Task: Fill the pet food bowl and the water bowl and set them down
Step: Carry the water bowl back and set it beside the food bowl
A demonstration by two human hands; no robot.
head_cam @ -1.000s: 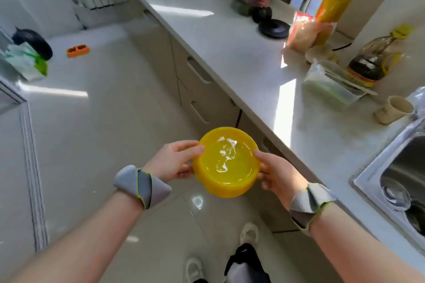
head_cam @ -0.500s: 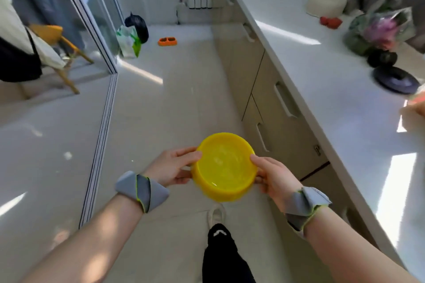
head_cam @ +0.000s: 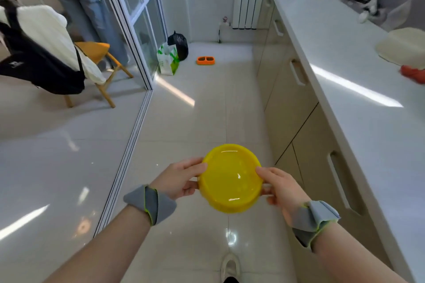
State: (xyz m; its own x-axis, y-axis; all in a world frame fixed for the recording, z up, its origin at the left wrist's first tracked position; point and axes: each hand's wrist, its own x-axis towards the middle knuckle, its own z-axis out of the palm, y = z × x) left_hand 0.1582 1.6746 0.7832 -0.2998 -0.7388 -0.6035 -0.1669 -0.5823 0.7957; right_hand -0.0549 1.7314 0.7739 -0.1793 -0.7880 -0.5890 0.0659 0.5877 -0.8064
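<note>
Since the moment before, the person had turned further along the kitchen, so the orange double feeder (head_cam: 205, 60) on the far floor now lay almost straight ahead, and the counter (head_cam: 358, 108) ran down the right. Both hands carried the yellow bowl (head_cam: 230, 178) level above the tiled floor (head_cam: 190, 122), near the body, with clear water glinting inside it. The left hand (head_cam: 178, 178) gripped the bowl's left rim, thumb on top and fingers curled beneath. The right hand (head_cam: 281, 188) gripped the right rim the same way. Grey bands wrapped both wrists. Far off, left of the feeder, a green-and-white bag (head_cam: 168, 60) and a black bag (head_cam: 179, 44) stood together. One white shoe (head_cam: 230, 266) showed below the bowl.
</note>
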